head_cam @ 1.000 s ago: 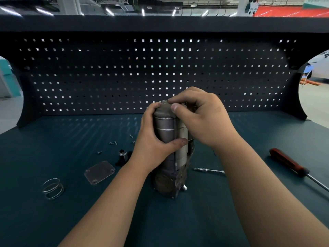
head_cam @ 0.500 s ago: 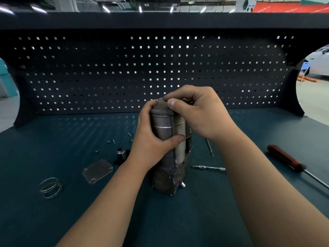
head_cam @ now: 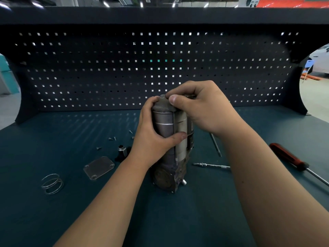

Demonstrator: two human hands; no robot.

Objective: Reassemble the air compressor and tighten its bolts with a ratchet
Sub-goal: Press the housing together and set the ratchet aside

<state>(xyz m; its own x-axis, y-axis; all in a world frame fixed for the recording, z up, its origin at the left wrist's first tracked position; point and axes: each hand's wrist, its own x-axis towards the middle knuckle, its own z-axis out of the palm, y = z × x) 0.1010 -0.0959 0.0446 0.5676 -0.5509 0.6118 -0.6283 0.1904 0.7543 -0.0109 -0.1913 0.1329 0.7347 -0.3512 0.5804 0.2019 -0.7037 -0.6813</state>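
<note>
Compressor is standing upright mid-bench, left hand wrapping around its cylinder. Right hand is curling over its top, thumb pressing the cap. Screwdriver is lying at 3 o'clock, plate at 9 o'clock.

Left hand wraps round air compressor, thumb across front. Right hand curled over its top, thumb on rim. 2 bare forearms converge.
</note>
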